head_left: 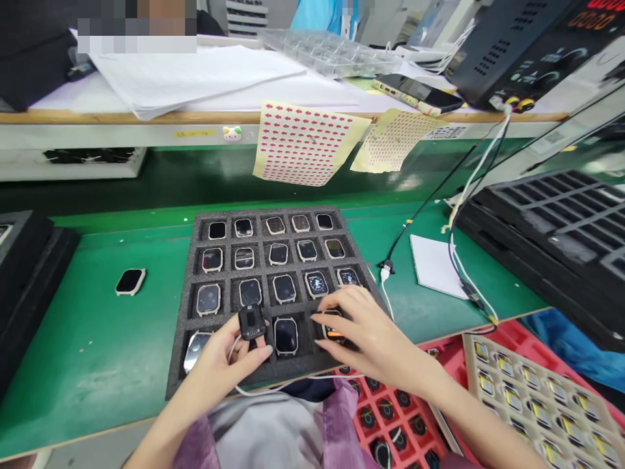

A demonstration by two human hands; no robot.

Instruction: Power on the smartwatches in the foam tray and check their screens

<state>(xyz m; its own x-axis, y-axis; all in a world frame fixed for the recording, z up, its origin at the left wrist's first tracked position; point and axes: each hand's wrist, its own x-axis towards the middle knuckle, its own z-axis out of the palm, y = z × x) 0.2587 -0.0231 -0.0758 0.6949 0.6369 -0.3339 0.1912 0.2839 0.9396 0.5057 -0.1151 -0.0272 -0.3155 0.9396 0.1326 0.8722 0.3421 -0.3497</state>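
Observation:
My left hand [229, 357] is closed around a small black square block [252, 322] with gold-coloured contacts along one edge. A white cable [266, 391] runs from that hand along the table's front edge. The block is above the front row of a dark grey foam tray [183, 326], whose compartments hold several smartwatch bodies without straps. My right hand [364, 329] reaches over the tray's front right compartment, fingers apart. Beneath them a watch [334, 327] shows an orange patch on its screen; whether they touch it I cannot tell. Between my hands lies a dark-screened watch [286, 336].
A single watch [130, 281] lies left on the green table [122, 358]. Black foam trays [551, 241] are stacked right, more at left. A white pad [437, 267] and cables lie right. Below the edge are a red tray [390, 410] and a beige tray [541, 397].

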